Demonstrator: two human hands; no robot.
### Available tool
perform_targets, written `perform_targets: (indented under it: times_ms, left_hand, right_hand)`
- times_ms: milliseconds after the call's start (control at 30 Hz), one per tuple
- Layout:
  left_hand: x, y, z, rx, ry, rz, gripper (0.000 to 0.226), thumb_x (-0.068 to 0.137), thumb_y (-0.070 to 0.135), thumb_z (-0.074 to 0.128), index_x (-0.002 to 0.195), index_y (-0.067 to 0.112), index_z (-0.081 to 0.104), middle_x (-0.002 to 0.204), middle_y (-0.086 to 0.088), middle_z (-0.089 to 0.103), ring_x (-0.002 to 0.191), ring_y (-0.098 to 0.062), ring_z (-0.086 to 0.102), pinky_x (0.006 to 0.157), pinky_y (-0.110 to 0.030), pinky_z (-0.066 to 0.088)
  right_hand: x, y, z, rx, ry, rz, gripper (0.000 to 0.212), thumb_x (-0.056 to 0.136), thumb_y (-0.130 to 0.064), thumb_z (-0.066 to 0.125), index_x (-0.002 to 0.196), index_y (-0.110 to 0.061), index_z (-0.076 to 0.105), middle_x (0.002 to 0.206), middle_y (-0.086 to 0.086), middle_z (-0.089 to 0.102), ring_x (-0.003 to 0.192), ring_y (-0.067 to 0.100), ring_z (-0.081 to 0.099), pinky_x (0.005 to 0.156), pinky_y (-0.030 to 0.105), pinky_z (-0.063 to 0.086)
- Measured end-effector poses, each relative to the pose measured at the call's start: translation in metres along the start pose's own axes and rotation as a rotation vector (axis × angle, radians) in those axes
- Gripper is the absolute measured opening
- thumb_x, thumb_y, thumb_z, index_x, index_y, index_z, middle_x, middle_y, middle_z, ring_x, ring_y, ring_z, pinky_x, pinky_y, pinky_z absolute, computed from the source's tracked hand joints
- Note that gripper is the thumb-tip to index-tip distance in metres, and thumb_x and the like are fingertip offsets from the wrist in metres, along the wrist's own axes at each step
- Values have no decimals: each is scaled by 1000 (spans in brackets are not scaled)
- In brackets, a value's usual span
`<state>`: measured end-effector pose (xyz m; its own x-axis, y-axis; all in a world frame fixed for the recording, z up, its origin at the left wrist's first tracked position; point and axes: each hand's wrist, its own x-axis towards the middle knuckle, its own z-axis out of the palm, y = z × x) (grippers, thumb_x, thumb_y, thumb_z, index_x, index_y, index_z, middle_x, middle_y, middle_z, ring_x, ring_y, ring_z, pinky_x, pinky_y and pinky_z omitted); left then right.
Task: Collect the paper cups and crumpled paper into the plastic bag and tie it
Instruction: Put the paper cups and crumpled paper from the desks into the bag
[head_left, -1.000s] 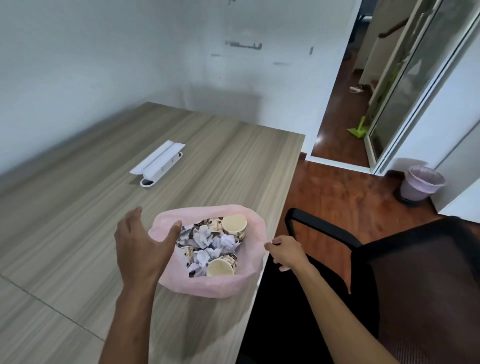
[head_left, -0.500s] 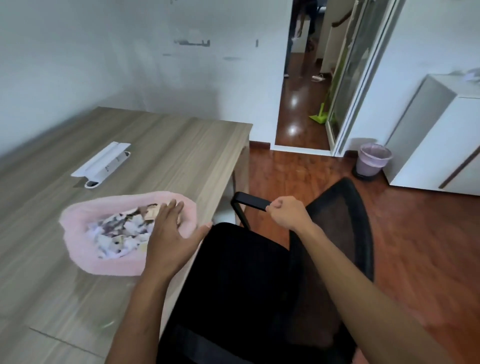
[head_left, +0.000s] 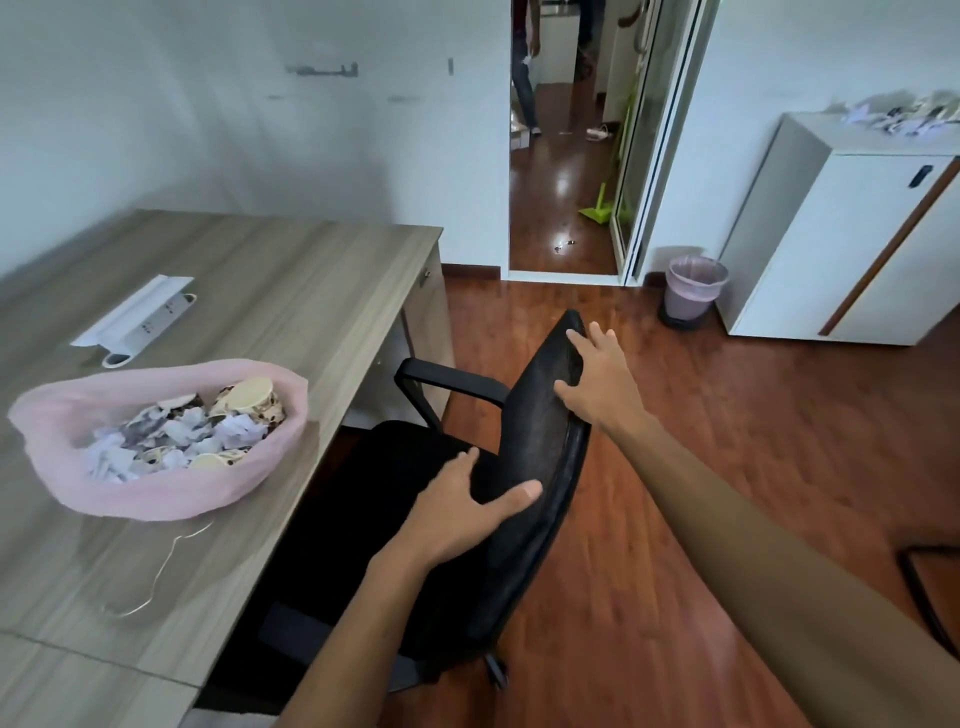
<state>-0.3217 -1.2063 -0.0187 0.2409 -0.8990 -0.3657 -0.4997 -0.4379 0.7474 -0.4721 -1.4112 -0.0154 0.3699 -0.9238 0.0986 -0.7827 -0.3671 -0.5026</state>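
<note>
Plastic bag (head_left: 171, 493) sits open near desk (head_left: 291, 291) edge, cups (head_left: 249, 402) & crumpled paper (head_left: 234, 431) inside, untied; your L hand (head_left: 462, 512) clasps chair back (head_left: 535, 431), R hand (head_left: 602, 379) lies flat atop it, prob. clearing room.

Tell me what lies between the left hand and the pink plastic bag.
In the head view, a bare strip of desk and the black chair seat separate the left hand from the plastic bag.

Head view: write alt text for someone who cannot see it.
The left hand grips the back of a black chair and the right hand rests on its top, beside a desk. An open, untied pink bag of paper cups and crumpled paper sits there.
</note>
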Motion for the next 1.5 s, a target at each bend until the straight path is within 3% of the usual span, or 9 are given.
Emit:
perform_targets:
  times_ms: [167, 333, 400, 500, 667, 1000, 1200, 1333, 1500]
  left_hand:
    - [-8, 6, 33, -141, -335, -56, 137, 59, 83, 73, 159, 31, -4, 165, 5, 21, 145, -13, 32, 119, -40, 31]
    - [-18, 3, 39, -197, -359, -117, 126, 69, 62, 74, 159, 29, -8, 160, 7, 30, 147, -12, 27, 117, -38, 30]
    - [-16, 2, 34, -190, -386, -112, 122, 72, 55, 72, 159, 29, -9, 124, 29, 61, 122, 7, 52, 101, -25, 41]
    - [-12, 0, 31, -194, -403, -104, 119, 75, 49, 71, 158, 28, -12, 82, 41, 66, 86, 17, 63, 83, -17, 43]
    - [-4, -7, 24, -194, -392, -103, 120, 73, 49, 73, 158, 31, -9, 102, 22, 74, 94, 7, 67, 84, -17, 44]
    - [14, -32, -13, -81, -307, -133, 112, 69, 62, 73, 157, 43, 8, 90, 53, 57, 89, 28, 44, 86, -14, 33]
    - [23, -53, -45, -145, -177, -139, 98, 63, 58, 79, 150, 45, 34, 128, 22, 54, 129, -7, 47, 98, -23, 40]
    - [31, -77, -68, -217, -97, -155, 94, 61, 56, 81, 146, 46, 41, 136, 12, 53, 136, -12, 40, 103, -28, 36]
    - [44, -88, -83, -303, -39, -138, 93, 59, 55, 82, 144, 45, 45, 125, 17, 57, 106, 14, 56, 77, -4, 44]
  right_hand:
    - [-4, 11, 1, 128, -144, 87, 95, 90, -39, 59, 157, -15, -3, 165, 4, -2, 151, 24, 10, 119, 39, 24]
    - [-4, 7, 4, 175, -167, 89, 91, 92, -38, 54, 156, -18, -7, 163, 14, 15, 139, 36, 38, 108, 45, 42]
    - [-3, 5, 5, 164, -136, 76, 87, 93, -37, 52, 156, -17, -4, 161, 13, 20, 133, 36, 45, 103, 43, 46]
    - [-1, 4, 7, 161, -125, 75, 84, 94, -33, 50, 156, -16, -4, 160, 12, 23, 130, 36, 48, 100, 43, 49]
    - [7, -7, 13, 143, -120, 72, 81, 96, -30, 47, 156, -14, -4, 159, 14, 24, 130, 36, 48, 98, 42, 49]
    - [28, -47, 35, 119, -141, 80, 77, 97, -30, 45, 156, -13, 0, 162, 12, 16, 146, 30, 26, 111, 45, 38]
    - [46, -77, 58, 124, -133, 99, 78, 96, -31, 45, 156, -13, 0, 162, 9, 18, 147, 28, 24, 112, 45, 37]
    - [62, -100, 75, 131, -140, 89, 79, 95, -30, 46, 156, -10, 0, 162, 10, 17, 148, 27, 21, 113, 42, 33]
    - [91, -125, 90, 106, -156, 68, 77, 97, -29, 44, 156, -10, -1, 163, 9, 14, 150, 26, 16, 117, 42, 27]
